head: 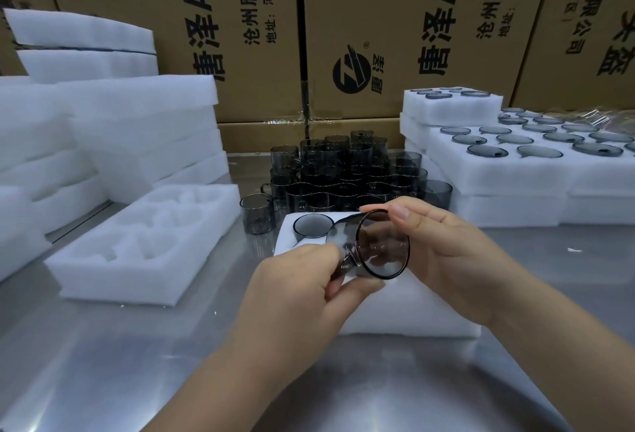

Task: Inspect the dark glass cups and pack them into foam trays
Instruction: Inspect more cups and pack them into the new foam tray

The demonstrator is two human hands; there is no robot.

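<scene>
Dark glass cup, tipped mouth toward the viewer, was held above the foam tray near the counter's front edge, with the left hand fingers pinched on its handle, the right hand fingers curled round its body, and one packed cup seated in the tray's far-left pocket.

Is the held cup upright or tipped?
Tipped. The cup has its mouth toward the camera; the left hand pinches its handle, the right hand holds its rim.
</scene>
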